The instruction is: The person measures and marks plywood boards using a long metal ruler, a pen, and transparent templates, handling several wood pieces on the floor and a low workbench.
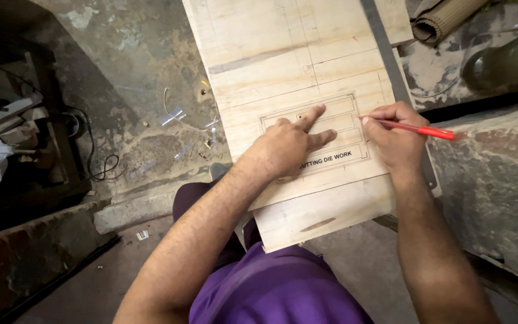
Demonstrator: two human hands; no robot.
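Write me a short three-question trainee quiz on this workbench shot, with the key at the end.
1. True or false: the right hand holds a red pencil whose tip meets the wooden board.
2. Where does the left hand rest?
A. on the rolled mat
B. flat on the board, inside the ruled rectangle
C. on the metal ruler
3. Fill in: the metal ruler lies along the board's ____ edge, as seen in the picture.

Key: 1 true; 2 B; 3 right.
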